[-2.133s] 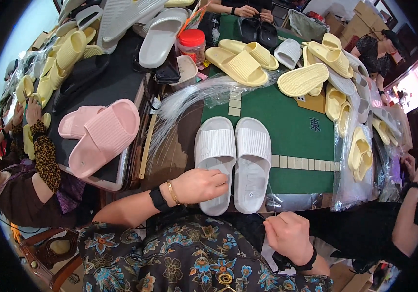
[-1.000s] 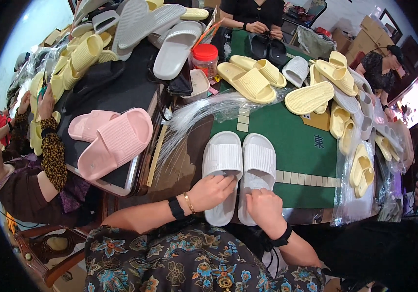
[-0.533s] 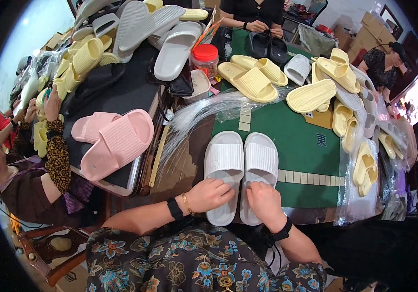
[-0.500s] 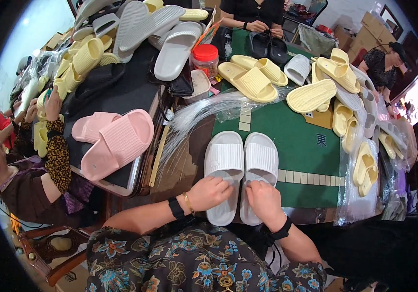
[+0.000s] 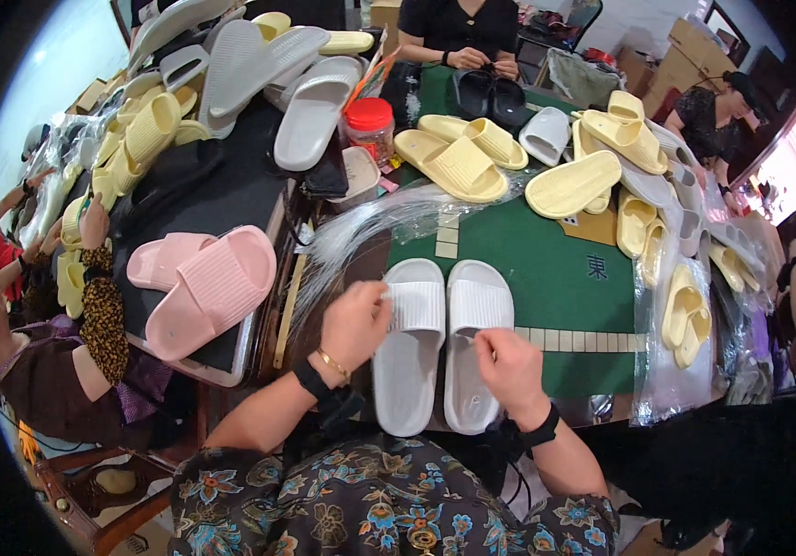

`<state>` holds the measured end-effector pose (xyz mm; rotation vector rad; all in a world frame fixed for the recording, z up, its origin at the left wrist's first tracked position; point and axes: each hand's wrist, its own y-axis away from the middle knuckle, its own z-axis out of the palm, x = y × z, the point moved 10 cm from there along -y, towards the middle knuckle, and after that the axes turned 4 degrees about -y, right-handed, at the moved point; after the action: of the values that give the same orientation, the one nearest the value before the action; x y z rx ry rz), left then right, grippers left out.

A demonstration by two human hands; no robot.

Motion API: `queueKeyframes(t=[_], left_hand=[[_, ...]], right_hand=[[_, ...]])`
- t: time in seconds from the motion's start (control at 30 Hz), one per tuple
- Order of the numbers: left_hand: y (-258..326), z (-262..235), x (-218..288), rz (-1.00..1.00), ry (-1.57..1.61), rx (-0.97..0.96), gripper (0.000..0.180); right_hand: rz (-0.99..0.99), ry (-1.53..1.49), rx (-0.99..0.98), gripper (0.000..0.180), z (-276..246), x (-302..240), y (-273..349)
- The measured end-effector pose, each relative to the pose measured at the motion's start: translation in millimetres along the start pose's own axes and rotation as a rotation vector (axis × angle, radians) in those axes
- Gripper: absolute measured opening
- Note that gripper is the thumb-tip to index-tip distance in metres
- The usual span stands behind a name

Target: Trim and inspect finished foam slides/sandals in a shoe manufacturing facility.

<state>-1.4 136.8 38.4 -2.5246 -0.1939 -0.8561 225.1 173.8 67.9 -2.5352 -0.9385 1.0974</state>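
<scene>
A pair of white slides lies side by side in front of me, toes pointing away: the left slide (image 5: 406, 371) and the right slide (image 5: 474, 380). My left hand (image 5: 355, 324) is closed in a pinch, raised at the outer edge of the left slide's ribbed strap. Over the right slide's footbed, just behind its strap, my right hand (image 5: 512, 367) is closed too, with thumb and forefinger together. Whatever either pinch holds is too small to make out. A fan of clear plastic strands (image 5: 361, 227) lies on the table beyond my left hand.
Pink slides (image 5: 208, 287) lie on the black table at left; yellow slides (image 5: 453, 167) and a red-lidded jar (image 5: 370, 128) stand beyond. Plastic-bagged yellow slides (image 5: 685, 315) are at right. Across the green mat (image 5: 555, 269), a person handles black slides (image 5: 490, 96). Another person's hand (image 5: 94, 222) works at left.
My left hand has moved left and up, from the left slide's footbed to its strap's outer edge. My right hand stays over the right slide. The whole view has shifted slightly.
</scene>
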Motion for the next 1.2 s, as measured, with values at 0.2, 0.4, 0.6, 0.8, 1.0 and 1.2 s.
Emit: queueKeyframes(t=[0.2, 0.4, 0.6, 0.8, 1.0, 1.2], left_hand=[[-38.0, 31.6, -65.0, -0.303, -0.089, -0.203, 0.036], [-47.5, 66.3, -90.4, -0.331, -0.107, -0.351, 0.035], [-52.9, 64.8, -89.0, -0.334, -0.129, -0.309, 0.022], [-57.1, 43.1, -47.5, -0.204, -0.002, -0.104, 0.017], [-54.6, 58.3, -2.2, -0.091, 0.328, -0.048, 0.01], [-46.7, 81.1, 10.4, 0.002, 0.29, -0.143, 0.007]], right_hand=[[0.393, -0.031, 0.078, 0.021, -7.0, 130.5, -39.1], [0.691, -0.047, -0.168, 0.037, 44.3, 205.7, -47.1], [0.535, 0.006, -0.154, 0.026, 43.7, 184.8, -64.6], [0.504, -0.282, -0.065, 0.018, 36.6, 144.7, -79.9], [0.413, -0.607, -0.077, 0.013, 67.1, 91.1, -81.4], [0.344, -0.532, -0.039, 0.014, 69.5, 71.6, -76.0]])
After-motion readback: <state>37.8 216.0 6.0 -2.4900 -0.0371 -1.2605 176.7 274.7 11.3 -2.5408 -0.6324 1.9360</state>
